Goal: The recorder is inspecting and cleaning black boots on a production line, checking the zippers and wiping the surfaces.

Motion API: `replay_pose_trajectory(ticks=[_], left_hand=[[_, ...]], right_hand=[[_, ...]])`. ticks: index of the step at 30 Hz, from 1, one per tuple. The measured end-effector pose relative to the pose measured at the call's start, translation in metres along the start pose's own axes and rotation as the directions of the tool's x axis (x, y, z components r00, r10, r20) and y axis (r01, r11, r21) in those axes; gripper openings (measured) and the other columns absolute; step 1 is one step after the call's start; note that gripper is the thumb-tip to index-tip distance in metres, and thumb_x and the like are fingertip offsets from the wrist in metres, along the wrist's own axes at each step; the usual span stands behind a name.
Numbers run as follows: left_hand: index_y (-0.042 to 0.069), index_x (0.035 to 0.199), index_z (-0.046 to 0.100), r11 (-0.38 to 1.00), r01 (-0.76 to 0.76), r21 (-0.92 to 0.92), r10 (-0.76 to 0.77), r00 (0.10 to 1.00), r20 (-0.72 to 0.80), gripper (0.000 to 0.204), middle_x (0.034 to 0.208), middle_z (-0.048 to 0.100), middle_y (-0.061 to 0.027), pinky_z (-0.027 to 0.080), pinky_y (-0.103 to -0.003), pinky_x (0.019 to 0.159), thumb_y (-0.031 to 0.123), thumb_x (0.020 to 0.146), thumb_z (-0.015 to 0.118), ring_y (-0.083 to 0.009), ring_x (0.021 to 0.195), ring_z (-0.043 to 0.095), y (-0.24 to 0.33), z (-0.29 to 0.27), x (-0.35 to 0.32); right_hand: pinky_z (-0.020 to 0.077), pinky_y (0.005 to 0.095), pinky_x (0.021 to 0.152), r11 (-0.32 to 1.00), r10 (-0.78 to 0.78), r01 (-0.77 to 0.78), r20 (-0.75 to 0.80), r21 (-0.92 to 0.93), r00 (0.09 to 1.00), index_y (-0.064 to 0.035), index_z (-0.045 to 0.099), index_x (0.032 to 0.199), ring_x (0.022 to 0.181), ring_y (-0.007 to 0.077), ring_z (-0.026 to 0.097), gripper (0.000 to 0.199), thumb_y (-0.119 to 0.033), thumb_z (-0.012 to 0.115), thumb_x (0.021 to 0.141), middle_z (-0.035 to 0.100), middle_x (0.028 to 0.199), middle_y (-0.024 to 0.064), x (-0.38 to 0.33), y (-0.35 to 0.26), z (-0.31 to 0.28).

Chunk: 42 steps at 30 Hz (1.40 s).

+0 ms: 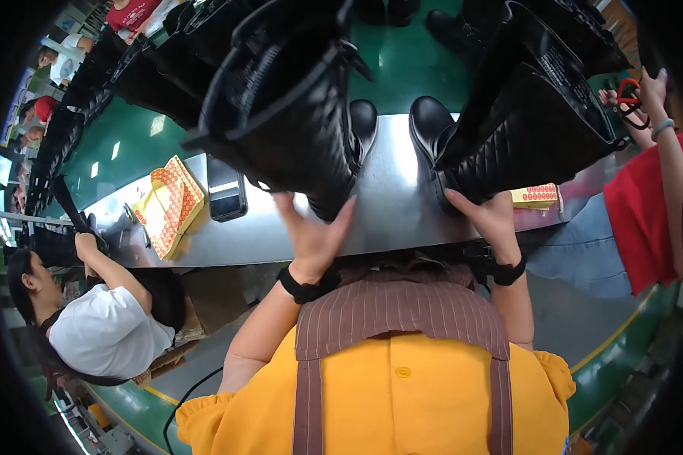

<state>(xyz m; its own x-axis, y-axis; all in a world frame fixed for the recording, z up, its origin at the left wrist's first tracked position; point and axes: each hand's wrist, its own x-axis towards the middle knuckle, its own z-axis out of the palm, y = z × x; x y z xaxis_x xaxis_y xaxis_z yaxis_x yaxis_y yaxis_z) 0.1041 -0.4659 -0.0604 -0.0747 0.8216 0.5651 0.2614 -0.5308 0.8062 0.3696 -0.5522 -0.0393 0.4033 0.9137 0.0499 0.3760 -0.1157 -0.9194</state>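
Both tall black boots stand on the steel bench point(402, 212) with their toes pointing away from the person, and I judge tipping to be the main risk: each shaft is far taller than its foot is long, so a push high on the quilted leg could send one over toward the green conveyor belt point(402, 64) beyond. The left hand point(315, 231) lies open, fingers spread, flat against the heel and lower back of the left boot point(281, 106); it presses rather than clamps, so that boot could slide or twist away. The right hand point(492, 220) has its fingers wrapped on the heel of the right boot point(524, 114), though how firmly it is closed I cannot tell, since the boot hides the fingertips. A dark phone point(226, 193) lies on the bench just left of the left boot, and orange-patterned sticker sheets point(168, 205) lie further left; a falling boot could knock either. The boots look glossy at the rounded toes, quilted along the shafts, with pull loops and zips at the top. A co-worker in a red top point(645, 212) stands to the right, holding red-handled scissors point(628, 95) close to the right boot's shaft, which could snag it.
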Motion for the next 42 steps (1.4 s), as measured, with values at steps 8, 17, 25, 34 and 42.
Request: replay_pose_trajectory(ticks=[8, 17, 25, 34, 42], left_hand=[[0.001, 0.107, 0.052, 0.964, 0.267, -0.005, -0.177, 0.654, 0.736, 0.029, 0.081, 0.062, -0.0096, 0.047, -0.029, 0.059, 0.014, 0.088, 0.069, -0.0164, 0.068, 0.059, 0.049, 0.044, 0.003], [0.003, 0.092, 0.059, 0.634, 0.753, 0.174, -0.312, 0.043, 0.949, 0.02, 0.07, 0.062, -0.0025, 0.042, -0.02, 0.05, 0.022, 0.098, 0.056, -0.0062, 0.055, 0.055, 0.018, 0.081, 0.019], [0.001, 0.086, 0.063, 0.453, 0.858, -0.241, 0.005, 0.268, 0.963, 0.028, 0.067, 0.063, -0.0017, 0.036, -0.018, 0.043, 0.024, 0.099, 0.053, -0.0061, 0.045, 0.05, 0.103, 0.039, 0.074], [-0.002, 0.096, 0.066, 0.826, 0.546, -0.139, -0.042, 0.306, 0.951, 0.027, 0.08, 0.069, -0.009, 0.049, -0.026, 0.061, 0.024, 0.095, 0.059, -0.0139, 0.065, 0.063, 0.121, -0.009, 0.076], [-0.002, 0.126, 0.05, 0.947, -0.14, 0.289, -0.069, 0.79, 0.609, 0.082, 0.111, 0.062, -0.0185, 0.05, -0.034, 0.085, 0.033, 0.063, 0.09, -0.0283, 0.099, 0.063, 0.037, -0.073, 0.058]], right_hand=[[0.0524, 0.0291, 0.074, 0.992, 0.006, -0.012, 0.047, 0.125, 0.999, 0.0061, 0.067, 0.098, 0.08, 0.0137, 0.065, 0.032, -0.009, 0.078, 0.071, 0.071, 0.088, 0.0083, -0.015, -0.025, 0.001], [0.0494, 0.0299, 0.085, 0.992, -0.096, 0.087, 0.094, 0.095, 0.991, 0.0018, 0.063, 0.109, 0.093, 0.0162, 0.062, 0.042, -0.004, 0.08, 0.071, 0.066, 0.102, 0.0062, -0.02, -0.024, -0.007], [0.0495, 0.0353, 0.089, 0.986, -0.164, 0.166, 0.07, -0.028, 0.984, 0.001, 0.061, 0.115, 0.1, 0.0251, 0.064, 0.051, -0.007, 0.077, 0.068, 0.067, 0.107, 0.0133, -0.018, -0.013, -0.002], [0.0419, 0.0358, 0.102, 0.972, -0.234, 0.233, 0.128, 0.022, 0.964, 0.0008, 0.05, 0.131, 0.118, 0.0234, 0.054, 0.072, -0.013, 0.083, 0.07, 0.057, 0.127, 0.0113, -0.015, -0.012, -0.003], [0.0397, 0.0342, 0.103, 0.996, -0.082, 0.085, 0.343, 0.005, 0.936, 0.0052, 0.05, 0.129, 0.117, 0.0231, 0.053, 0.074, -0.021, 0.085, 0.07, 0.057, 0.128, 0.0135, 0.0, -0.04, -0.028]])
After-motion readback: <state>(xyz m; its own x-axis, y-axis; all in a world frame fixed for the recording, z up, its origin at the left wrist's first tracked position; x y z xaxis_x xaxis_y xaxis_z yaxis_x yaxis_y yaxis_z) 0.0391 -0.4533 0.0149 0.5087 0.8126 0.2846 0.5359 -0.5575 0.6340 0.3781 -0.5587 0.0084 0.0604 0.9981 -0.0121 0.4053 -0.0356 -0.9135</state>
